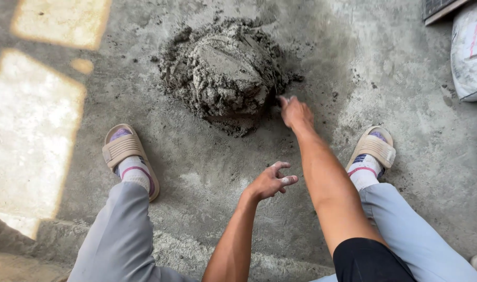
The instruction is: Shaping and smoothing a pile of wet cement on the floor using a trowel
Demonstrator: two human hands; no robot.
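Fingers (283, 179) of left hand (270, 183) spread loose; right hand (296, 112) touches one mortar heap (223, 73), grip unclear.

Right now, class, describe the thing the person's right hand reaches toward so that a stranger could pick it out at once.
Start at the bare concrete floor between the two sandalled feet. Ahead of them sits a mound of wet grey mortar, with the right hand at its near edge. It is the only heaped, lumpy, dark mass; the white sack lies far right.
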